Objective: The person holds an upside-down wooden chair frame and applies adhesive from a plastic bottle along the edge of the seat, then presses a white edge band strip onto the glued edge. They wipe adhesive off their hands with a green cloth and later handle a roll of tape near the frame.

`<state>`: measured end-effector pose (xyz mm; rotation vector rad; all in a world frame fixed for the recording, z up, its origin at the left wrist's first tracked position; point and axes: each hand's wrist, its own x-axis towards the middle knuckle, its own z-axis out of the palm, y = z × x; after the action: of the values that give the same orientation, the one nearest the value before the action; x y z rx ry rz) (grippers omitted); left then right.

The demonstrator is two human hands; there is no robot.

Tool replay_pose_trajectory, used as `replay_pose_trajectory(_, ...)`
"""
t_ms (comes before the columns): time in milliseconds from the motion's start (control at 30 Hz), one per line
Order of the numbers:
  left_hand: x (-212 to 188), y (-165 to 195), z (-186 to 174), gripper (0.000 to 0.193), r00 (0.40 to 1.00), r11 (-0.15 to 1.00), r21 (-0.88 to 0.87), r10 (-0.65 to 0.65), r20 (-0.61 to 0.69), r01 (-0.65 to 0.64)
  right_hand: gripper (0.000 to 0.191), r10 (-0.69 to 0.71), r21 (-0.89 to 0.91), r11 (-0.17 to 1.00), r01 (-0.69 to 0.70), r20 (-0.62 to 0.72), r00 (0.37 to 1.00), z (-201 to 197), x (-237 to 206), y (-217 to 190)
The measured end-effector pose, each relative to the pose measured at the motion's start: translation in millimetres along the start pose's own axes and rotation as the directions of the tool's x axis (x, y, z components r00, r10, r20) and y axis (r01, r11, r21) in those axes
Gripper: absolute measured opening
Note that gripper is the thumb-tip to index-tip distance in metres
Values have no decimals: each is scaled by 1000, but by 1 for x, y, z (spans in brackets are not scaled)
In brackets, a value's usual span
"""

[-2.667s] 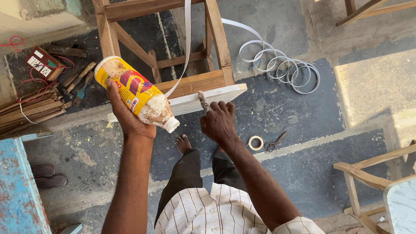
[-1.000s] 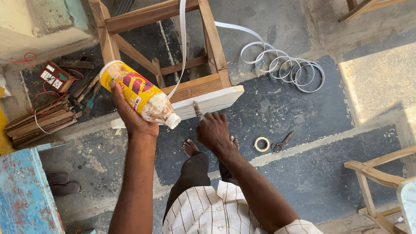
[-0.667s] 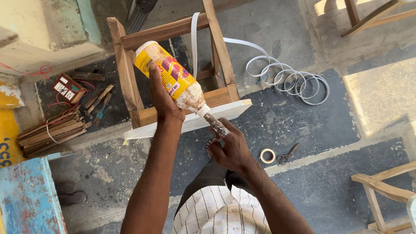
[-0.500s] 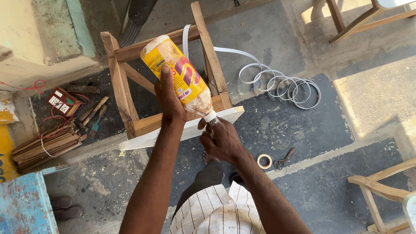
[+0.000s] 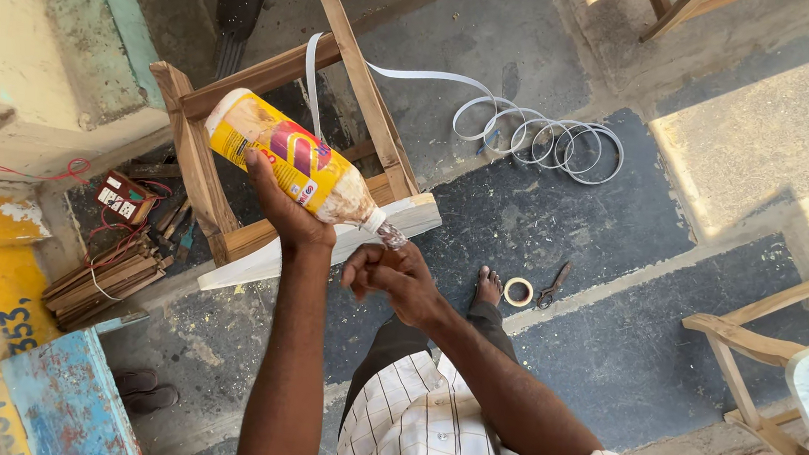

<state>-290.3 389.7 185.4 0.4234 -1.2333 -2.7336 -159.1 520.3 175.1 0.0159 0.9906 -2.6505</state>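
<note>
Since half a second ago your left hand (image 5: 284,209) has tipped the bottle (image 5: 295,159) a little flatter and carried it slightly left of where it was, while your right hand (image 5: 392,277) has slid in beneath its nozzle. You grip the plastic bottle around its middle with your left hand, at centre-left of the frame; it is a soft cylinder with a yellow label and pale, smeared contents, tapering to a crusted brownish tip that points down and right. Your right hand is curled loosely just under that tip, fingers bent, touching or nearly touching it; you cannot tell whether it pinches anything. Behind the bottle stands a bare wooden chair frame (image 5: 198,156) of rough, unpainted slats, with a flat white plank (image 5: 413,217) lying across it. Toward the upper right, a thin white strip (image 5: 539,144) coils in loose springy loops over the grey concrete floor (image 5: 615,275). Right of centre, a small tape ring (image 5: 518,291) lies beside dark metal scissors (image 5: 553,285).
</note>
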Motion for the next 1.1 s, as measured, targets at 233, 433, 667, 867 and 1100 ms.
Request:
replay_pose_trajectory(233, -7, -41, -1, 68, 965, 965, -254, -125, -231, 64, 80, 85, 428, 902, -55, -53, 995, -66, -42, -9)
replay_pose_trajectory(433, -18, -27, -22, 67, 962, 975, -216, -99, -255, 43, 74, -223, -881, 472, -20, -141, 964, -153, 5, 2)
replay_pose_trajectory(667, -35, 2, -40, 73, 957, 994, -101, -66, -282, 39, 79, -88, -913, -371, -170, -148, 985, -170, 38, 20)
replay_pose_trajectory(867, -41, 7, -46, 71, 960, 997, -79, -41, -278, 20, 49, -76, -890, 94, -446, -454, 888, -200, 47, 18)
replay_pose_trajectory(1100, -42, 4, -50, 68, 959, 998, -58, -16, -284, -1, 87, -70, -989, 23, -148, -149, 986, -134, 6, 56)
